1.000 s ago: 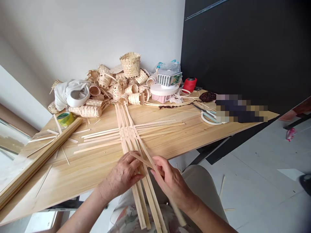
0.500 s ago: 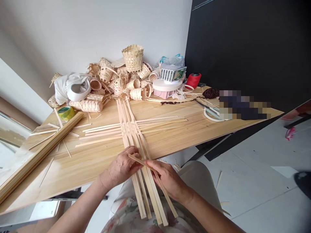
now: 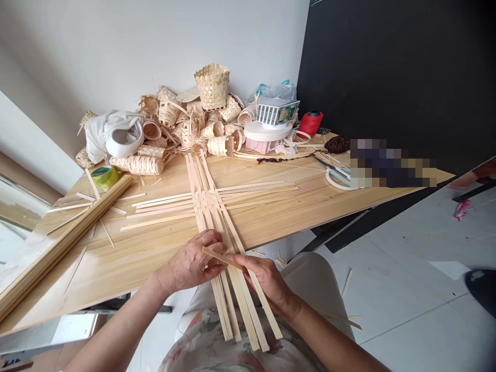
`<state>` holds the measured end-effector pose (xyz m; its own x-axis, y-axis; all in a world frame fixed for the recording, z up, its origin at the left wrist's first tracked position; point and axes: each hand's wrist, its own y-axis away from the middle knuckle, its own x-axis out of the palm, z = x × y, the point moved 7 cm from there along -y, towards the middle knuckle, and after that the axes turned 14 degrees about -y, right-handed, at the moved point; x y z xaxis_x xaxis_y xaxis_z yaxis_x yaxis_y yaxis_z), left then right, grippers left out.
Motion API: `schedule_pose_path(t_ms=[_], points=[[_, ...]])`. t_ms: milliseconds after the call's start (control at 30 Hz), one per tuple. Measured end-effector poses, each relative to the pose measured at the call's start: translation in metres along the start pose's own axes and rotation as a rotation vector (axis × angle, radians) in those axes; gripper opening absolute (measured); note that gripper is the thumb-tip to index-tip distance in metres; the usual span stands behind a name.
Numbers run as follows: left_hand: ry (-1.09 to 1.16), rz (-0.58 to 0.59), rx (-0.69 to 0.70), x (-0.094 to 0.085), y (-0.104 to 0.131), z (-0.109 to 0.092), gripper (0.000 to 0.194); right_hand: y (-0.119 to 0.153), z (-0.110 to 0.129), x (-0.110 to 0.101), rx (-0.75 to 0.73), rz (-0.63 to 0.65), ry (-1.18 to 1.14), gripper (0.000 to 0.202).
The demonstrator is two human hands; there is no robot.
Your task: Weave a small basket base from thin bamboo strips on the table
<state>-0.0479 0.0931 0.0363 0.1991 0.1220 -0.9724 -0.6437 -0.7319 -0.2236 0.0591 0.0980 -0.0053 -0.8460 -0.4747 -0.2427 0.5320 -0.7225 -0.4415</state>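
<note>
A flat cross of pale wooden strips lies on the table, woven at its centre. Its long strips run over the front edge toward my lap. My left hand is curled at these long strips, fingers bent round some of them. From the right, my right hand pinches a loose crosswise strip between thumb and fingers. That strip's free end points up and left, above the long strips and close to my left hand's fingers. The right fingertips are partly hidden beneath the strips.
Small woven baskets are heaped at the back of the table. White-handled scissors and a red thread spool are at the right. A strip bundle and green tape lie at the left.
The loose strip in my right hand has shifted slightly left, and its rear part no longer shows beside the long strips. One long strip at the right now lies above my right hand's fingers.
</note>
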Motion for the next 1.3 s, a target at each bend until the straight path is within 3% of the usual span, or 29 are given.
schedule_pose_path(t_ms=[600,800,933,1133,1300], points=[[-0.061,-0.015,0.064,-0.003,-0.004,0.004,0.026,-0.002,0.001,0.0,0.034,0.011,-0.015,0.033],[-0.072,0.034,0.036,0.0,-0.004,0.007,0.035,-0.001,0.0,-0.002,0.116,-0.035,-0.076,0.028],[-0.127,0.066,0.0,0.001,-0.004,0.004,0.05,-0.001,-0.001,-0.004,0.137,-0.092,-0.131,0.022],[-0.274,0.031,-0.002,-0.002,-0.008,-0.004,0.064,-0.004,0.002,-0.003,0.154,-0.089,-0.214,0.021],[-0.379,-0.046,0.049,-0.001,-0.009,-0.012,0.054,-0.004,-0.001,-0.003,0.168,-0.123,-0.269,0.02]])
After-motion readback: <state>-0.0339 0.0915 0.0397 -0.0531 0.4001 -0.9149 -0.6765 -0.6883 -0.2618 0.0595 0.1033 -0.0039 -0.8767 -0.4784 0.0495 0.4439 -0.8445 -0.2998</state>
